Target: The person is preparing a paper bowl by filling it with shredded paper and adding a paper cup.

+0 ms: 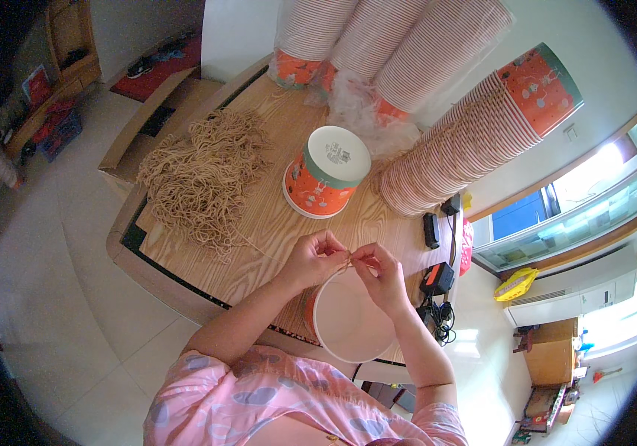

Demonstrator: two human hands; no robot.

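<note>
As the string (349,262) is going limp and thin, I'm pinching it with left hand (314,260) and right hand (379,273) at the light paper bucket (348,323) rim.

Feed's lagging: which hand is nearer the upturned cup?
Left. The left hand is just below the upturned cup; the right hand sits farther right and lower.

Bare wood lay open between the cord heap (203,175) and the upturned cup (326,182), running toward the table's (259,275) near edge. Cup stacks (467,141) blocked the far edge and right corner; chargers (436,256), apparently, crowded the right edge.
</note>
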